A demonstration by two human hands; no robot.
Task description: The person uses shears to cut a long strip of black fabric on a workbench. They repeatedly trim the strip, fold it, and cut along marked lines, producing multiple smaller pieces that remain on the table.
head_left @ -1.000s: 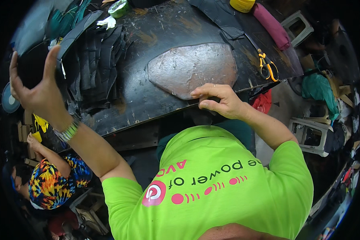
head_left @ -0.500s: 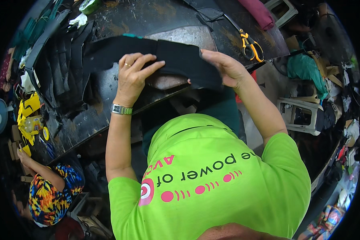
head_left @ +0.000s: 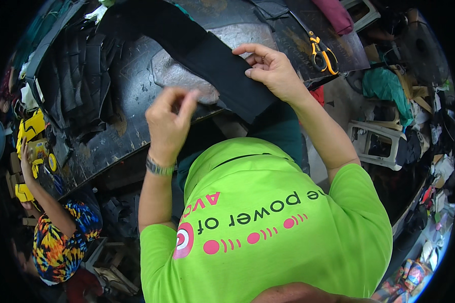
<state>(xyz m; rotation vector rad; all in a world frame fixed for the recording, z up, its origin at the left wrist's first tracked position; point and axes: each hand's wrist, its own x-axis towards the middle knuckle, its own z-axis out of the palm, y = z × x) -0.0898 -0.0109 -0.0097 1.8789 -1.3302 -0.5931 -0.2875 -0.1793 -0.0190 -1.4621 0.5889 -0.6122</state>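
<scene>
A long black fabric piece (head_left: 222, 63) runs slantwise over the table, its near end hanging past the front edge by my lap. At its right edge my right hand (head_left: 275, 73) is closed, thumb and fingertips on the cloth. My left hand (head_left: 168, 118) is raised left of the fabric's near part, apart from it. Its fingers curl toward the thumb but are smeared by motion, so I cannot tell whether they hold anything. Beneath the fabric lies a worn grey metal slab (head_left: 174, 76). Teal shows along the fabric's far edge.
Orange-handled scissors (head_left: 322, 53) lie at the right of the dark table (head_left: 129, 129). Stacked black pieces (head_left: 78, 76) cover its left side. A maroon roll (head_left: 334, 15) is at the back right. Pale plastic stools (head_left: 376, 144) stand rightward. A co-worker's arm (head_left: 48, 197) reaches toward yellow items at left.
The fabric has swung from nearly level to a slant, its left part farther away. My left hand has come off it and nearer me. My right hand has shifted slightly left along its edge.
</scene>
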